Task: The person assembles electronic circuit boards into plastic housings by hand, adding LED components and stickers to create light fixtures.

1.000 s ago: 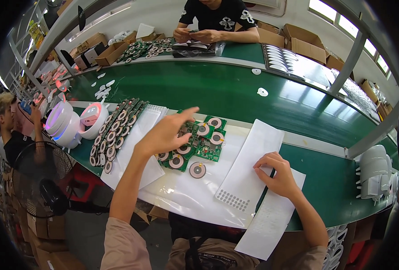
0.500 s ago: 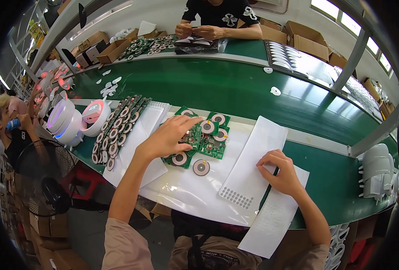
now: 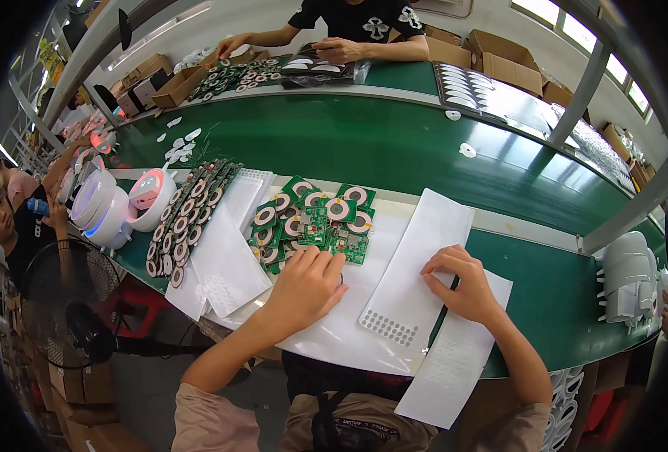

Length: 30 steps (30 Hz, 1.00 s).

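My left hand (image 3: 308, 290) is bent down over the white work sheet (image 3: 326, 331), just on the near side of a cluster of green circuit boards with round coils (image 3: 340, 210). Its fingers and thumb close around a loose round coil (image 3: 341, 279); only a sliver of its edge shows. My right hand (image 3: 462, 285) rests over the right edge of a white sticker sheet (image 3: 420, 248), thumb and forefinger pinched together. Whatever may be between those fingertips is too small to make out. Grey dots (image 3: 388, 328) remain in rows at the sheet's near end.
Rows of stacked coil boards (image 3: 187, 218) and white round devices (image 3: 100, 207) stand at the left. Another white sheet (image 3: 454, 369) overhangs the near edge. White housings (image 3: 626, 279) stand at the right. Across the green bench (image 3: 311, 128), a co-worker's hand (image 3: 232, 45) reaches toward boards.
My left hand has drawn back from the board cluster and come down over the loose coil. My right hand stays pinched, barely shifted. The co-worker's one arm has stretched out to the left.
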Each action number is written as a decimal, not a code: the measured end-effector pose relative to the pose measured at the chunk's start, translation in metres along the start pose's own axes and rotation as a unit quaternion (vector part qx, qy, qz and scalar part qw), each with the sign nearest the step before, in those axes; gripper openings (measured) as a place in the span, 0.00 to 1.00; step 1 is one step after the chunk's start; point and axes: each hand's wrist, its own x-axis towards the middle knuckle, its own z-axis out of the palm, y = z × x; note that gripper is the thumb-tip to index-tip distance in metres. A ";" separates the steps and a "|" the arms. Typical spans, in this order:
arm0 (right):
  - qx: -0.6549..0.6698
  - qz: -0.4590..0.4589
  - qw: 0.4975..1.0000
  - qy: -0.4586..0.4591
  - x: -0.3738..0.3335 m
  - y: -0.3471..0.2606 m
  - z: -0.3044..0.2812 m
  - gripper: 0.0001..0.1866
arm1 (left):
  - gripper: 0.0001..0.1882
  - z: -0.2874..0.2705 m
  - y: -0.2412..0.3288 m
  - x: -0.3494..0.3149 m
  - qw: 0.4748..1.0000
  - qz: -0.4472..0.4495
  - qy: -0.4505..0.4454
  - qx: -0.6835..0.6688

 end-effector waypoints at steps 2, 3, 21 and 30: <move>0.001 -0.001 1.000 0.000 0.000 -0.001 -0.001 0.03 | 0.22 -0.002 0.004 0.001 0.999 -0.035 0.002 -0.039; 0.001 -0.001 1.000 0.001 -0.001 -0.001 -0.001 0.03 | 0.22 -0.001 0.005 0.001 0.999 -0.035 0.002 -0.039; 0.095 -0.140 0.985 0.011 0.000 -0.024 0.016 0.32 | 0.12 -0.004 0.037 0.020 0.854 -0.084 0.099 -0.503; 0.096 -0.133 0.983 0.081 -0.008 -0.013 -0.007 0.09 | 0.22 -0.039 0.018 -0.003 0.931 -0.084 0.087 -0.343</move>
